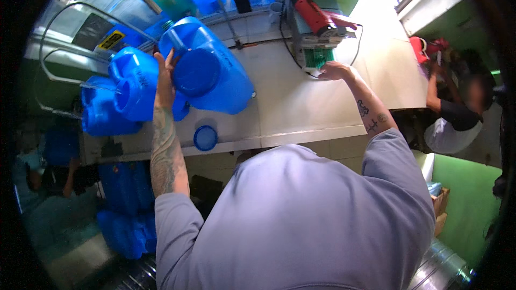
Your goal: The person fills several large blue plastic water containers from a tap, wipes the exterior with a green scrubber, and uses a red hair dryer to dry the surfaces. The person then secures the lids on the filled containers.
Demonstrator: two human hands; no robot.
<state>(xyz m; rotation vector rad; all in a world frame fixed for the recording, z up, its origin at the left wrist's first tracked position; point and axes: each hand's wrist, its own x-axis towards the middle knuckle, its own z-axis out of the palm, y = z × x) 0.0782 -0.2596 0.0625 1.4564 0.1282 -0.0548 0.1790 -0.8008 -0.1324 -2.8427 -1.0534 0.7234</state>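
Note:
My left hand (164,70) is at the side of a blue plastic water jug (229,76), its fingers curled against the jug near the handle and the large round blue cap (197,72). Close by on the left, an uncapped blue jug (139,74) stands with its round mouth facing me. Across the counter, my right hand (335,71) reaches to a small container of green pieces (318,58); whether its fingers hold one is hidden. A red and black heat gun (312,12) lies above that container. Near the counter's front edge is a loose blue cap (205,137).
Another blue jug (107,108) stands at the left, below bent metal pipes (60,8) with water running from one. A cord (358,48) loops around the heat gun. More blue jugs (125,209) stand below the counter (282,100). A person (455,121) sits at the right.

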